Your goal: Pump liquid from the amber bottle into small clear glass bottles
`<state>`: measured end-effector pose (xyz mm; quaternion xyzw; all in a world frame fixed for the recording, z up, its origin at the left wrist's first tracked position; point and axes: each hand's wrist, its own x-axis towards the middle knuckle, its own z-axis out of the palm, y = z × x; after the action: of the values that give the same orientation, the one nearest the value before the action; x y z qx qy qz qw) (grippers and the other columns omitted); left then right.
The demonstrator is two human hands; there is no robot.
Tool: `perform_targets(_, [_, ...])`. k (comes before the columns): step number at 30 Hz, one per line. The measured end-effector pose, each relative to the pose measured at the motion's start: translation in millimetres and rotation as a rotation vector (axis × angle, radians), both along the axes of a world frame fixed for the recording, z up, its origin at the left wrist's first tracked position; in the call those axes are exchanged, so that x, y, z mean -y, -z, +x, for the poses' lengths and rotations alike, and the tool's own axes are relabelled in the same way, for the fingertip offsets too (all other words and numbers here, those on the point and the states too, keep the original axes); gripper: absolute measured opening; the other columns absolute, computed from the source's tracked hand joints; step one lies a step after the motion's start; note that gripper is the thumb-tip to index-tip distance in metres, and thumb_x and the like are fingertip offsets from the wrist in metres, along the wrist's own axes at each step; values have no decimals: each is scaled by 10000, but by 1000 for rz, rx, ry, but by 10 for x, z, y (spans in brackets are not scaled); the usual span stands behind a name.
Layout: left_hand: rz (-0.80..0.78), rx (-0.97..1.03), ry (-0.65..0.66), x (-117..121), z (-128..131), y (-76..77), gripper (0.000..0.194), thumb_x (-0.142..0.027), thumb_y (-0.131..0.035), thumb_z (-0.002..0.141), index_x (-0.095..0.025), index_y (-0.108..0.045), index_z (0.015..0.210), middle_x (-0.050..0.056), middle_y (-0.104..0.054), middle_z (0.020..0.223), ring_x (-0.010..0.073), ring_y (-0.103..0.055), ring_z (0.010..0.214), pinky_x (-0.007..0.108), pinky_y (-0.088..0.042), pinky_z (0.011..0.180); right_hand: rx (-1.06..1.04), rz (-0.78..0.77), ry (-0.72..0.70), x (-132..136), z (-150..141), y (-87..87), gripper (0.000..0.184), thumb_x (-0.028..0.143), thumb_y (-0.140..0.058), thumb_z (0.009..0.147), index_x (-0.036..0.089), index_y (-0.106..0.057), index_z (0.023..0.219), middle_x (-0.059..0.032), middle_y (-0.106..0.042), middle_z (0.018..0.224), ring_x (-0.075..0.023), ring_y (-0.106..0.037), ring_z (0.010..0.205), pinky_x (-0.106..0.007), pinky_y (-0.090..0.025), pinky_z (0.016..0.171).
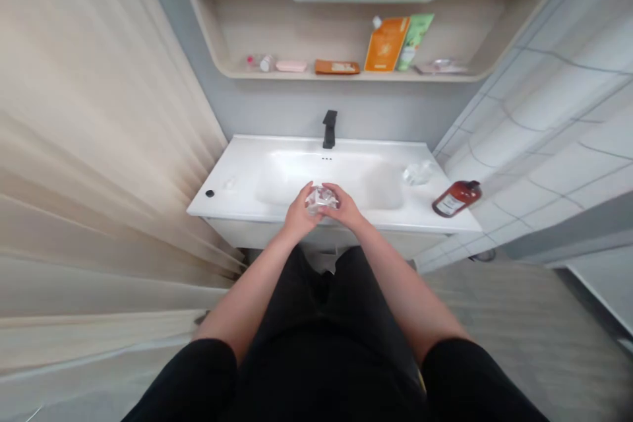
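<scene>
Both hands meet over the front edge of the white sink (284, 175), around a small, clear, shiny object (319, 198) like crumpled plastic or a clear container; its exact kind is too blurred to tell. My left hand (299, 216) is closed on its left side. From the right, my right hand (347, 210) grips it too, with the thumb across the near side. On the counter to the right lies a similar clear crumpled plastic piece (418, 173). A brown bottle (457, 198) with a white label stands at the counter's right end.
Behind the basin rises a black faucet (329, 130). Above it, a wall shelf (277, 20) holds an orange pouch (387, 44), a green tube (414, 41) and small items. A small black round thing (210, 193) sits at the counter's left. A beige curtain (99, 112) hangs on the left.
</scene>
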<state>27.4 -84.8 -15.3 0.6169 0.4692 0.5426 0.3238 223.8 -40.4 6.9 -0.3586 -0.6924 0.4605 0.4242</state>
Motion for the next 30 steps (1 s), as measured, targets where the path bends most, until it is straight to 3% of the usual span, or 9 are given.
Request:
perform_targets(4, [-54,-4,12,33,-342,-7,843,-188,-880,804,-332,-643,1600,156,-633,1699,389,-613,1595,594,-595,1222,71,17,62,-169,-42,112,871,585,-1040,669,286,-718,1421,-129,-789,1382,-388,-744,1292,-504,-674,980])
perform_targets(9, [-52,-126,-451,-63,-1243,-174,276,-277,-774,927,-244,-771,1200,109,-818,1252,293,-792,1130,475,-655,1014,81,1,227,-376,34,322,834,602,-1000,626,262,-701,1326,-130,-769,1338,-384,-727,1244,-518,-665,942])
perform_targets(12, [-41,-429,-663,-107,-1856,-364,252,-281,-747,954,-210,-765,1196,118,-809,1197,286,-767,1027,476,-629,1044,57,-25,273,-445,66,413,831,607,-1001,606,266,-696,1299,-111,-767,1307,-377,-715,1251,-528,-651,987])
perform_targets(14, [-152,-776,-695,-153,-2169,-497,355,-341,-673,1050,-164,-733,1352,150,-785,1318,284,-754,1093,494,-585,1141,38,-40,266,-465,77,446,832,599,-1012,593,270,-699,1291,-103,-766,1298,-369,-711,1248,-506,-648,970])
perform_targets(17, [-289,-940,-677,-283,-2424,-652,430,-369,-688,1057,-82,-707,1377,212,-770,1325,354,-731,1232,587,-542,1188,6,-56,240,-470,83,467,840,575,-1023,581,272,-703,1296,-98,-761,1307,-350,-717,1218,-458,-647,905])
perform_targets(22, [-449,-998,-597,-517,-2471,-730,181,-284,-778,951,-135,-714,1030,164,-794,1026,403,-749,1233,585,-576,1122,17,-38,219,-441,77,462,823,514,-1027,591,288,-711,1316,-85,-782,1309,-327,-724,1192,-423,-625,888])
perform_targets(25, [-442,-984,-572,-554,-2369,-729,148,-284,-788,915,-170,-716,975,144,-788,969,422,-758,1231,587,-585,1126,37,-20,207,-414,73,433,790,490,-1019,614,288,-714,1314,-90,-787,1331,-326,-723,1203,-410,-606,886])
perform_targets(28, [-355,-920,-494,-503,-2061,-741,218,-275,-800,882,-170,-763,1069,119,-802,1062,346,-779,1144,518,-617,1119,28,-20,179,-393,77,395,780,480,-1018,620,284,-717,1313,-95,-782,1372,-329,-719,1225,-400,-592,881])
perform_targets(30, [-225,-730,-381,-429,-1713,-779,251,-278,-776,887,-177,-785,1117,100,-794,1169,258,-790,1007,427,-658,1027,21,-28,158,-388,84,376,782,476,-1022,623,286,-720,1318,-98,-784,1385,-333,-715,1236,-398,-585,880])
